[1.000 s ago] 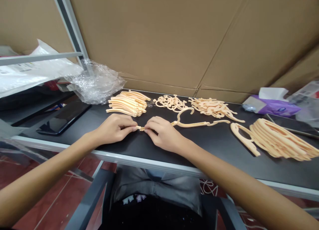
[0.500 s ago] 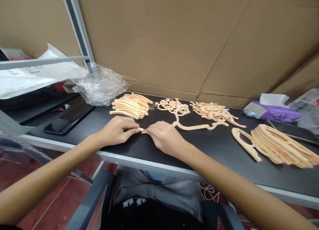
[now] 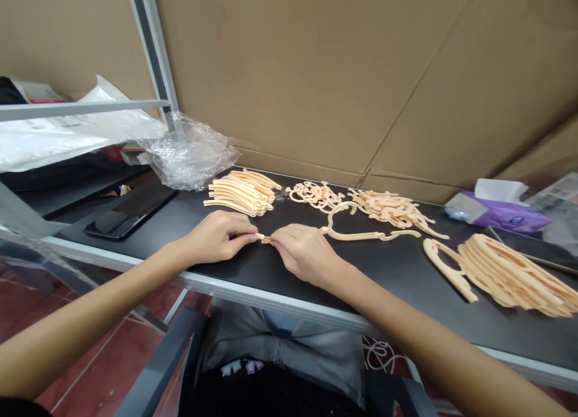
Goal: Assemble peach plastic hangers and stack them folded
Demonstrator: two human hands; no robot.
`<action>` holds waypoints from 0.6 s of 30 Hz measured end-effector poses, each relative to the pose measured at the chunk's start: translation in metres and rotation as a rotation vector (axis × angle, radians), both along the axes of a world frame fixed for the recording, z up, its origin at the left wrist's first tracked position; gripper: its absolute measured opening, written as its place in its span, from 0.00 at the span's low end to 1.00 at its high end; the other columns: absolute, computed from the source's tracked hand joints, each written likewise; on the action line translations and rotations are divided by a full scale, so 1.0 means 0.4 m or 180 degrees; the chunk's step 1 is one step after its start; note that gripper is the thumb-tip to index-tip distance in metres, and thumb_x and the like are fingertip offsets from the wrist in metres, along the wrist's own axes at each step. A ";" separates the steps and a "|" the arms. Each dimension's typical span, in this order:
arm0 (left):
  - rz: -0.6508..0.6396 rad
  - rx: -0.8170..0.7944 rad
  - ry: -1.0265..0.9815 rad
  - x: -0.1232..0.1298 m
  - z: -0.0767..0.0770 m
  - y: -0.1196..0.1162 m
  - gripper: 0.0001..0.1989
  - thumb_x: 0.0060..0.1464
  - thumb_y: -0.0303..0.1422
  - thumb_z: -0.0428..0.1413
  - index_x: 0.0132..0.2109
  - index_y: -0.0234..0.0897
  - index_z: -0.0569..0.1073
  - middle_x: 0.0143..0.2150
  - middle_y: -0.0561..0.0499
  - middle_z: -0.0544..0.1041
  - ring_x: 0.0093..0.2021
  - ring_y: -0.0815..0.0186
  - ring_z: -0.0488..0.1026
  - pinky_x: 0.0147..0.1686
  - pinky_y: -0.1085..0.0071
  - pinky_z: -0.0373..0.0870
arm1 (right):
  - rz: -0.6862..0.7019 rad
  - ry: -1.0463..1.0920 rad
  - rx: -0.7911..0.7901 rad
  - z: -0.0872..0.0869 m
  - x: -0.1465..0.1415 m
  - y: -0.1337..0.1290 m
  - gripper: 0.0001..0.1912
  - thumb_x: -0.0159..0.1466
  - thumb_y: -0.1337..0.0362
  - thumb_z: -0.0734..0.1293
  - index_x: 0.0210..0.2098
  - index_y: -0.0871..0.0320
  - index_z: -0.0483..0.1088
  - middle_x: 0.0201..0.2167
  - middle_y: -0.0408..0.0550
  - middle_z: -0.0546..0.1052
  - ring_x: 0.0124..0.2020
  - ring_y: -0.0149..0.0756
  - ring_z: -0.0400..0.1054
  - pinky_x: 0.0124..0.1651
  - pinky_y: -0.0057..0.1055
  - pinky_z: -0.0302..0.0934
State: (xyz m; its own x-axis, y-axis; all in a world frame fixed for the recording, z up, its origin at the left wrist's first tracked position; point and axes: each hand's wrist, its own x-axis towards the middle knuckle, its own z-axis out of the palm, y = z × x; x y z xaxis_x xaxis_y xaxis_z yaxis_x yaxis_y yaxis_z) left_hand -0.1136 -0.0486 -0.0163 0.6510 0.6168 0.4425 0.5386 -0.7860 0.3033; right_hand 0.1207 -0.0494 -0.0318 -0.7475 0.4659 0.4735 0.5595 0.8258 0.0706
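A cream plastic hanger (image 3: 356, 235) lies low over the black tabletop, its hook upward and one arm reaching right to a curved end piece (image 3: 400, 234). My right hand (image 3: 303, 252) pinches the hanger's left arm, covering most of it. Facing it, my left hand (image 3: 221, 237) is closed on a small cream hanger end piece (image 3: 261, 237), mostly hidden by the fingertips. Both pieces meet in the narrow gap between my hands; whether they are locked together I cannot tell.
Behind my hands lie a stack of hanger arms (image 3: 241, 193), a pile of hooks (image 3: 313, 194) and a heap of curved pieces (image 3: 395, 211). Folded hangers (image 3: 519, 272) lie at right, near a purple tissue pack (image 3: 506, 211). A black phone (image 3: 130, 209) and plastic wrap (image 3: 192, 152) are left.
The hanger has turned in my right hand, so its hook now stands out more to the upper right. Both hands keep their pinch. The view has shifted slightly.
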 end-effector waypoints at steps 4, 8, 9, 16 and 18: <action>0.0013 -0.0015 0.0051 -0.001 0.000 0.000 0.13 0.65 0.33 0.52 0.38 0.35 0.80 0.30 0.50 0.77 0.30 0.68 0.72 0.32 0.74 0.66 | 0.0046 0.0012 -0.0072 0.001 -0.005 0.003 0.12 0.69 0.71 0.60 0.35 0.62 0.74 0.33 0.56 0.78 0.36 0.42 0.70 0.40 0.37 0.64; 0.0031 0.0010 0.0056 -0.002 -0.001 0.000 0.12 0.64 0.32 0.52 0.38 0.35 0.80 0.30 0.50 0.77 0.30 0.68 0.73 0.32 0.74 0.66 | 0.0323 0.0415 -0.0318 -0.006 -0.004 0.019 0.12 0.69 0.72 0.60 0.36 0.61 0.74 0.33 0.55 0.78 0.38 0.42 0.69 0.43 0.38 0.66; 0.0033 0.0011 0.0052 -0.002 -0.002 0.001 0.12 0.64 0.32 0.52 0.39 0.35 0.80 0.30 0.50 0.77 0.30 0.68 0.73 0.32 0.74 0.66 | 0.0391 0.0544 -0.0405 -0.008 -0.003 0.024 0.12 0.69 0.72 0.60 0.36 0.61 0.75 0.34 0.55 0.78 0.38 0.41 0.69 0.43 0.38 0.67; 0.0150 0.0092 0.0083 -0.003 -0.007 0.003 0.11 0.64 0.31 0.53 0.38 0.36 0.80 0.31 0.50 0.77 0.31 0.68 0.73 0.33 0.74 0.65 | 0.0506 0.0866 -0.0642 -0.013 0.003 0.046 0.12 0.70 0.70 0.61 0.36 0.59 0.76 0.34 0.53 0.78 0.38 0.39 0.70 0.44 0.37 0.68; 0.0218 0.0162 0.0119 -0.001 -0.009 0.005 0.11 0.64 0.31 0.53 0.38 0.36 0.80 0.30 0.50 0.77 0.30 0.68 0.73 0.33 0.74 0.65 | 0.0554 0.0874 -0.0600 -0.013 0.003 0.048 0.12 0.70 0.70 0.61 0.36 0.60 0.76 0.34 0.53 0.78 0.38 0.39 0.69 0.44 0.37 0.68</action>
